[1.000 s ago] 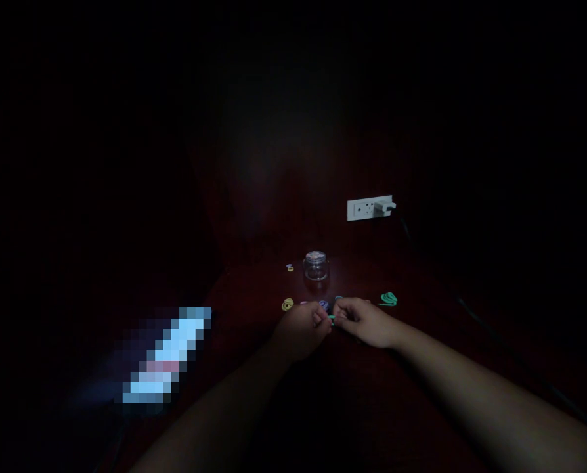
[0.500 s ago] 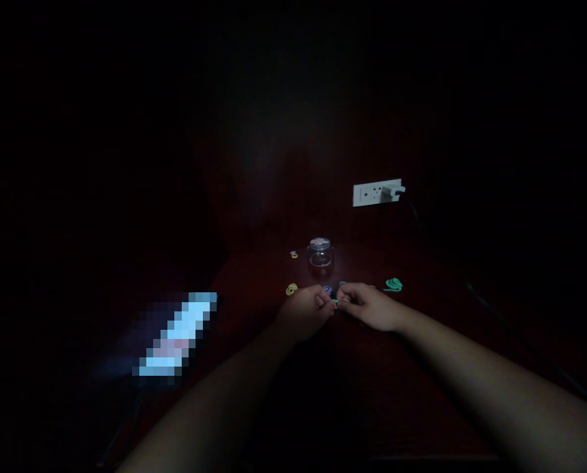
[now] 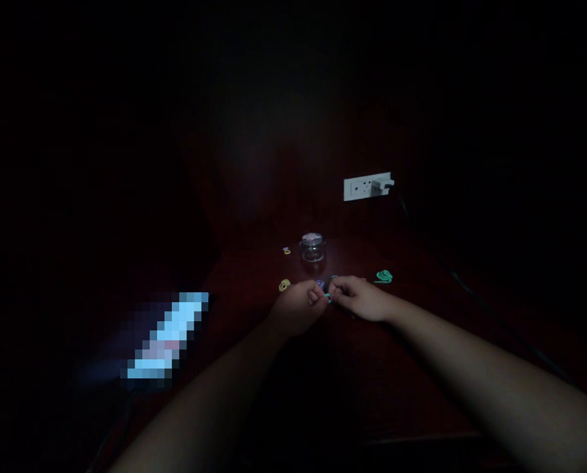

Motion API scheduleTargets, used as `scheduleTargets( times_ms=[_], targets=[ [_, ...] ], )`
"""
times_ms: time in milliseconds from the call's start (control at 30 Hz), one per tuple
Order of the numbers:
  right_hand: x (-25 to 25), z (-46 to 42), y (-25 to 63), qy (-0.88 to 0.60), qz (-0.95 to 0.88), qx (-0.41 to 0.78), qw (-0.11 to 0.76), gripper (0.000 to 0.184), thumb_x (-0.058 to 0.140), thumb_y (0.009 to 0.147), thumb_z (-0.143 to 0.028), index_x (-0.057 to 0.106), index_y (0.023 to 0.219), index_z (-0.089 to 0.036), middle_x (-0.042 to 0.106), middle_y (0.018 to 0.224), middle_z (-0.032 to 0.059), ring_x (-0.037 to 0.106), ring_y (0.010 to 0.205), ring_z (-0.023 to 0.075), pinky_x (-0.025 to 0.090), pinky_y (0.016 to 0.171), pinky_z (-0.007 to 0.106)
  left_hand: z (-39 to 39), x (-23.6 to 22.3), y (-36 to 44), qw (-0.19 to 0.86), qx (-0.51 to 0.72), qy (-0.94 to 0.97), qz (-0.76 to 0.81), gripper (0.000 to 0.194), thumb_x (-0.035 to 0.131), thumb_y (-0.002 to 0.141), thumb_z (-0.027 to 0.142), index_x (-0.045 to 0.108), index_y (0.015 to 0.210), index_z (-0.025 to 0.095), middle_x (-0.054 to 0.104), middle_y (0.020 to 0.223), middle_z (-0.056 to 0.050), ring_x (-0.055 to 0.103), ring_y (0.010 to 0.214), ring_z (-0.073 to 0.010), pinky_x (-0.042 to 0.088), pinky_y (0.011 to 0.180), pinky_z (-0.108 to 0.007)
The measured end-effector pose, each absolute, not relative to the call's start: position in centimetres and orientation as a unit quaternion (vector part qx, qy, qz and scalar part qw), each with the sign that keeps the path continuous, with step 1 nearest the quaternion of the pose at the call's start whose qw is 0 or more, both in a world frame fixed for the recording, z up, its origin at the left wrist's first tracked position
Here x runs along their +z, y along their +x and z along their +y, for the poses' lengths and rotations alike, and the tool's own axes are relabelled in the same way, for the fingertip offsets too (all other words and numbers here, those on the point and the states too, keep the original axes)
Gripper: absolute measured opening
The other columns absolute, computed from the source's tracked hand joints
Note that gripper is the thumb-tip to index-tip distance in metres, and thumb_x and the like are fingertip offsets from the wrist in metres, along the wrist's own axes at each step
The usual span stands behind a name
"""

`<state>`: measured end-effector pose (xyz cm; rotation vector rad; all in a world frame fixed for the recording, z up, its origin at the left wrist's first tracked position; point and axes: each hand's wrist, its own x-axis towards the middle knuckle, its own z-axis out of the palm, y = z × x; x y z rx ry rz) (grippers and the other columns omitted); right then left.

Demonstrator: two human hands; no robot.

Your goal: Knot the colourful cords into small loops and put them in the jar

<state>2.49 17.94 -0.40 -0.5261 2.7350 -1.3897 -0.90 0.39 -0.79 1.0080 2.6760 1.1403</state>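
Observation:
My left hand [image 3: 298,307] and my right hand [image 3: 360,297] meet over the dark red table, fingertips pinched. Between them shows a short bit of a green hair tie [image 3: 327,297], gripped from both sides; most of it is hidden by the fingers. Just behind my left hand lies a small pile of yellow hair ties [image 3: 284,285]. Purple hair ties [image 3: 320,284] show partly behind the fingertips. To the right of my right hand rests a heap of green hair ties [image 3: 383,276]. Beyond the hands stands a clear lidded jar [image 3: 312,249].
A lit, pixelated phone-like screen [image 3: 168,338] is at the left. A tiny yellow and pale purple pair of loops [image 3: 286,251] lies left of the jar. A white wall socket [image 3: 367,186] holds a plug, and a dark cable [image 3: 510,335] runs along the right.
The view has shifted slightly, so everything sits a little further left and mostly higher. Both hands keep their pinch on the green hair tie, with little other visible movement.

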Motion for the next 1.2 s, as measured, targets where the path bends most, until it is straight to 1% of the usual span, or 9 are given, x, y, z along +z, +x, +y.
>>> scheduleTargets(
  times_ms=[367, 500, 600, 667, 733, 867, 933, 1000, 1200],
  targets=[
    [-0.4, 17.9, 2.3, -0.166, 0.881, -0.442, 0.011, 0.012, 0.047, 0.077, -0.027, 0.050, 0.074, -0.015, 0.045, 0.055, -0.0052, 0.041, 0.043, 0.0058, 0.030, 0.041, 0.017, 0.4, -0.4, -0.8, 0.069, 0.397, 0.337, 0.851, 0.012, 0.048, 0.073, 0.026, 0.054, 0.076, 0.016, 0.063, 0.067, -0.001, 0.053, 0.055, -0.0094, 0.039, 0.049, -0.019],
    [-0.6, 17.8, 2.3, -0.169, 0.880, -0.445, 0.000, 0.011, 0.047, 0.077, -0.026, 0.050, 0.075, -0.015, 0.046, 0.057, -0.0050, 0.041, 0.044, 0.0058, 0.030, 0.042, 0.017, 0.4, -0.1, -0.7, 0.073, 0.401, 0.333, 0.850, 0.012, 0.048, 0.073, 0.027, 0.054, 0.075, 0.016, 0.060, 0.065, 0.001, 0.050, 0.053, -0.0084, 0.037, 0.047, -0.018],
    [-0.4, 18.0, 2.2, -0.169, 0.878, -0.448, -0.027, 0.010, 0.046, 0.077, -0.024, 0.050, 0.076, -0.015, 0.046, 0.056, -0.0050, 0.041, 0.046, 0.0064, 0.030, 0.043, 0.017, 0.3, 0.0, -0.7, 0.067, 0.403, 0.324, 0.853, 0.014, 0.049, 0.074, 0.029, 0.054, 0.074, 0.017, 0.056, 0.061, 0.002, 0.047, 0.050, -0.0078, 0.034, 0.045, -0.017],
    [0.0, 18.7, 1.9, -0.134, 0.891, -0.429, -0.069, 0.009, 0.046, 0.077, -0.021, 0.052, 0.075, -0.015, 0.048, 0.057, -0.0042, 0.043, 0.049, 0.0070, 0.032, 0.047, 0.018, 0.2, 0.1, -0.8, 0.054, 0.400, 0.314, 0.859, 0.016, 0.048, 0.074, 0.031, 0.056, 0.076, 0.017, 0.057, 0.063, 0.001, 0.047, 0.052, -0.0086, 0.035, 0.046, -0.018],
    [0.5, 20.2, 1.5, -0.032, 0.912, -0.387, -0.135, 0.009, 0.048, 0.076, -0.022, 0.053, 0.071, -0.016, 0.053, 0.062, -0.0024, 0.045, 0.055, 0.0077, 0.033, 0.053, 0.018, 0.1, 0.1, -1.0, 0.045, 0.392, 0.310, 0.865, 0.016, 0.049, 0.074, 0.031, 0.057, 0.076, 0.017, 0.059, 0.067, 0.000, 0.050, 0.056, -0.0097, 0.038, 0.049, -0.019],
    [0.8, 24.8, 1.0, 0.127, 0.903, -0.363, -0.191, 0.011, 0.044, 0.077, -0.019, 0.053, 0.073, -0.015, 0.056, 0.068, 0.0031, 0.047, 0.058, 0.0100, 0.032, 0.053, 0.021, -0.1, 0.2, -1.3, 0.029, 0.386, 0.317, 0.866, 0.017, 0.050, 0.074, 0.032, 0.058, 0.077, 0.017, 0.060, 0.067, -0.001, 0.052, 0.058, -0.0106, 0.040, 0.052, -0.020],
    [0.4, 26.8, 1.1, 0.191, 0.894, -0.358, -0.192, 0.011, 0.044, 0.075, -0.017, 0.054, 0.071, -0.014, 0.057, 0.067, 0.0051, 0.047, 0.056, 0.0109, 0.031, 0.052, 0.022, -0.2, 0.2, -1.4, 0.018, 0.386, 0.324, 0.863, 0.018, 0.049, 0.074, 0.032, 0.058, 0.076, 0.017, 0.060, 0.067, -0.001, 0.052, 0.058, -0.0106, 0.040, 0.053, -0.020],
    [-0.3, 28.1, 1.1, 0.222, 0.888, -0.362, -0.178, 0.012, 0.044, 0.075, -0.017, 0.055, 0.070, -0.014, 0.058, 0.065, 0.0053, 0.049, 0.054, 0.0111, 0.032, 0.051, 0.022, -0.4, 0.2, -1.4, 0.006, 0.389, 0.328, 0.861, 0.019, 0.049, 0.075, 0.033, 0.059, 0.075, 0.017, 0.061, 0.067, -0.001, 0.053, 0.059, -0.0108, 0.040, 0.054, -0.020],
    [-1.4, 28.2, 1.0, 0.228, 0.891, -0.361, -0.155, 0.012, 0.047, 0.074, -0.020, 0.058, 0.072, -0.014, 0.060, 0.065, 0.0036, 0.050, 0.054, 0.0098, 0.032, 0.050, 0.020, -0.9, 0.8, -1.9, -0.045, 0.390, 0.312, 0.865, 0.021, 0.050, 0.074, 0.035, 0.060, 0.075, 0.017, 0.062, 0.065, 0.000, 0.054, 0.057, -0.0107, 0.040, 0.053, -0.020]
  ],
)
